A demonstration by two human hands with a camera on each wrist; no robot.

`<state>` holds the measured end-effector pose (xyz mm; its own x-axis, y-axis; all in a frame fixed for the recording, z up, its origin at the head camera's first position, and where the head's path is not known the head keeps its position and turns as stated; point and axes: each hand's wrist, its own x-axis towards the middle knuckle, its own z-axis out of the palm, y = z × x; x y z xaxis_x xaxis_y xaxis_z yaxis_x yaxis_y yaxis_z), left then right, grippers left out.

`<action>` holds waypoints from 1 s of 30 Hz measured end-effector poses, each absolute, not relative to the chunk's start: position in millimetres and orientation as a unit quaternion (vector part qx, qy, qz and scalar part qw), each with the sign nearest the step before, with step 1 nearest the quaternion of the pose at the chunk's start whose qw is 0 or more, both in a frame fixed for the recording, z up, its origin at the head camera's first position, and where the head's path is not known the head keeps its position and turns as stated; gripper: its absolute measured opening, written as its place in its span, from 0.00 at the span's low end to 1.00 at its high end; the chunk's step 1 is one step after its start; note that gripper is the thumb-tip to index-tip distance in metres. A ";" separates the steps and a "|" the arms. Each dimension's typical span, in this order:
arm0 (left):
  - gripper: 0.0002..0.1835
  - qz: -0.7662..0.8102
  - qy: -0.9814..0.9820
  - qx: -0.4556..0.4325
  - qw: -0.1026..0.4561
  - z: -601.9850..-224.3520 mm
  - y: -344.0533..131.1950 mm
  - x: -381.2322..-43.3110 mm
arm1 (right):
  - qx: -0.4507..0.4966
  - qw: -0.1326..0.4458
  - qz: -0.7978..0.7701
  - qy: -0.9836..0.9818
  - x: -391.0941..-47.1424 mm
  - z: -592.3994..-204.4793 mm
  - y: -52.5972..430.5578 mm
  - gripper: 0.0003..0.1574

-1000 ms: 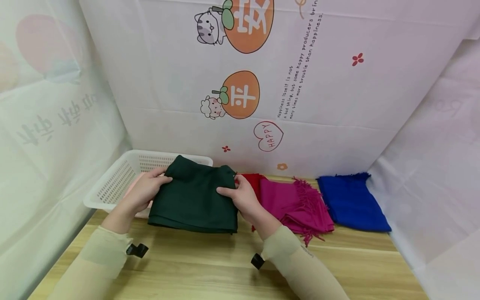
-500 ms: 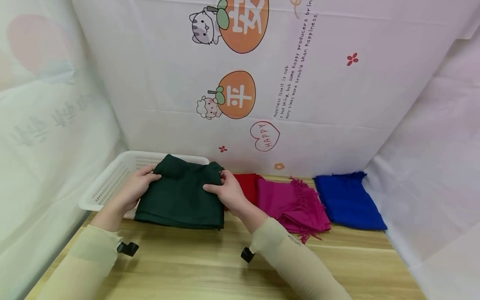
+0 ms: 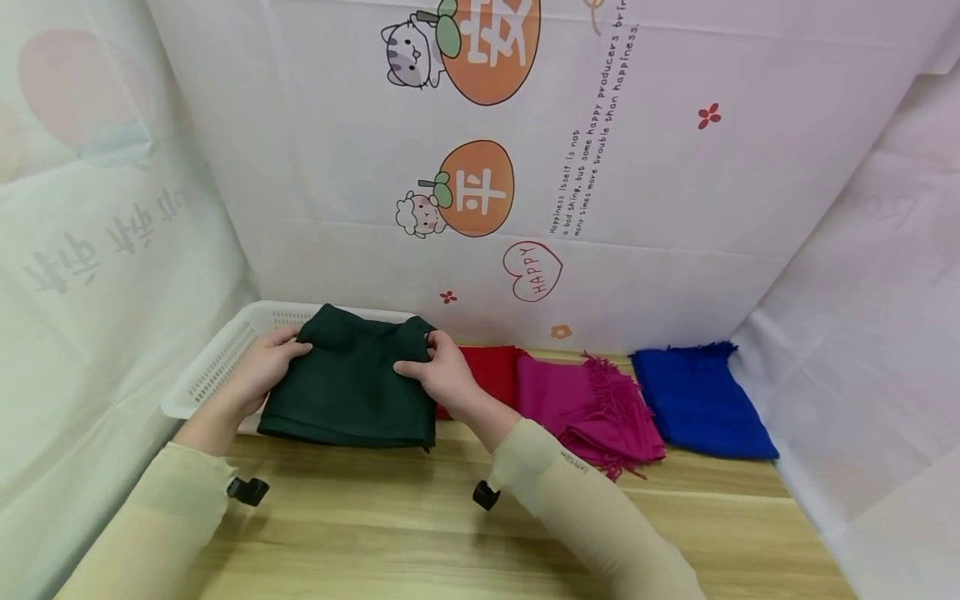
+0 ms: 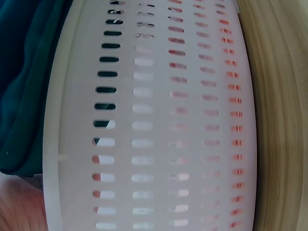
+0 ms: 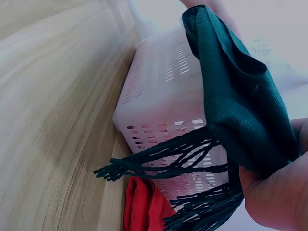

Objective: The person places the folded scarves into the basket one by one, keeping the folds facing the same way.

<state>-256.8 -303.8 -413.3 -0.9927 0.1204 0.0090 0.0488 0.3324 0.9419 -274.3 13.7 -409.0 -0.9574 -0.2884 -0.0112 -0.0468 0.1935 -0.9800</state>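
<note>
A folded dark green scarf (image 3: 348, 379) is held up over the white basket (image 3: 217, 358), covering much of its opening in the head view. My left hand (image 3: 258, 367) grips its left edge, thumb on the near face. On the opposite edge my right hand (image 3: 442, 371) pinches the cloth, thumb in front and fingers behind. Dark green fringe (image 5: 163, 154) dangles from the scarf in the right wrist view, beside the basket's slotted end. Pinkish-red patches show through the slots of the basket wall (image 4: 159, 110) in the left wrist view.
A folded red scarf (image 3: 487, 371) lies right of the basket, partly behind my right hand. Beside it are a magenta fringed scarf (image 3: 558, 392) and, farther right, a blue one (image 3: 697, 400). White printed sheeting (image 3: 337, 167) walls the wooden table (image 3: 390, 525).
Both hands have carried the green scarf leftward and slightly up, so it sits more over the basket. More of the red scarf shows. The other scarves lie as before.
</note>
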 end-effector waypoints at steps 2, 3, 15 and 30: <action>0.28 0.571 0.819 0.051 0.028 -412.3 -306.0 -257.3 | -0.108 0.094 -0.623 0.769 -275.9 -409.9 9.7 0.45; 0.28 0.567 0.822 0.052 0.026 -412.0 -307.4 -257.6 | -0.107 0.093 -0.621 0.771 -276.7 -410.4 7.6 0.45; 0.28 0.578 0.814 0.040 0.030 -416.5 -321.4 -265.6 | -0.084 0.090 -0.620 0.775 -283.8 -412.3 -11.5 0.48; 0.32 0.530 0.847 0.029 0.020 -419.7 -332.1 -273.0 | -0.087 0.068 -0.613 0.783 -293.4 -413.5 -31.3 0.40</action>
<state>-273.0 -332.1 -419.7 -0.9974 0.0716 -0.0034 0.0283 0.4371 0.8990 -293.4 -31.3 -413.5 -0.9758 -0.2189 -0.0001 -0.0525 0.2344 -0.9707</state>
